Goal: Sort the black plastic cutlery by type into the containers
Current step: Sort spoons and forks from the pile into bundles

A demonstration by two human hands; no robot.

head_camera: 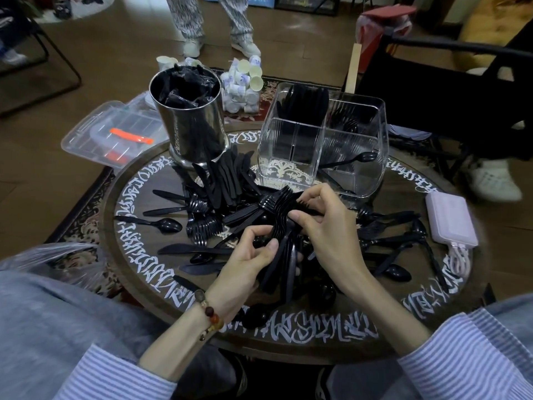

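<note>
A stacked bundle of black plastic forks [281, 217] sits between both hands above the round table [138, 272]. My left hand [245, 264] grips the handles from below. Higher up, my right hand [323, 226] pinches the stack near the tines. Loose black spoons, knives and forks [202, 217] lie scattered over the table. A pile of knives [227, 177] leans by the steel canister [191, 116], which holds black cutlery. The clear divided container [323, 140] at the back right holds several black pieces [305, 99] in its rear section.
A pink power bank [450, 220] with a cable lies at the table's right edge. A clear lidded box [115, 131] and paper cups [245, 82] sit behind the table. A person's legs [213, 21] stand at the back, and a black chair [450, 90] is at right.
</note>
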